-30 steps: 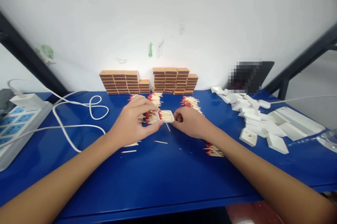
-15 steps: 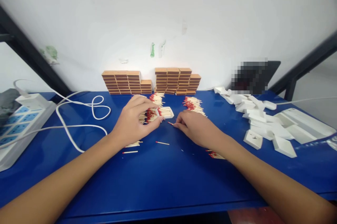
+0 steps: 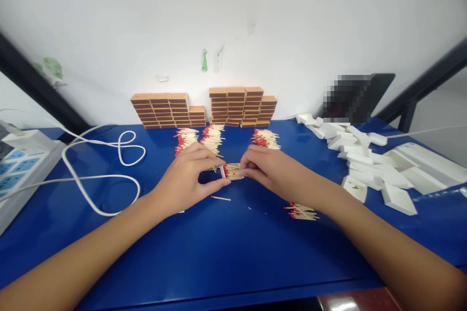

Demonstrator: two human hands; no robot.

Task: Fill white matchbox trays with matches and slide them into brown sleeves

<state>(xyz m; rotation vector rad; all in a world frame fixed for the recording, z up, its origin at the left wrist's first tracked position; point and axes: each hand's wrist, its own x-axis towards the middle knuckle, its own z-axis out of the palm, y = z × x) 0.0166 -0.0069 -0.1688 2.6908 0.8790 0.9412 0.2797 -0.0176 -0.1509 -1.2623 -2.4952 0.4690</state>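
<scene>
My left hand (image 3: pixel 188 174) grips a small white matchbox tray (image 3: pixel 222 172) at its left end, between thumb and fingers. Red-tipped matches (image 3: pixel 232 171) lie in the tray, heads to the left. At the tray's right end, my right hand (image 3: pixel 272 170) is closed in a pinch on a match whose red head shows over the others; its fingers hide the tail. A single loose match (image 3: pixel 221 198) rests on the blue table just in front of the tray. Behind my left hand are match piles (image 3: pixel 212 139), partly covered by it.
Stacked brown matchboxes (image 3: pixel 160 110) and a second stack (image 3: pixel 236 106) stand against the wall. More matches lie behind (image 3: pixel 265 138) and below (image 3: pixel 302 211) my right hand. White trays (image 3: pixel 359 160) heap at right. A white cable (image 3: pixel 97 206) and power strip (image 3: pixel 25 174) occupy the left.
My right hand has brought the match from beside the tray to over it, at its right end. The tray has come slightly nearer. The view has shifted a little.
</scene>
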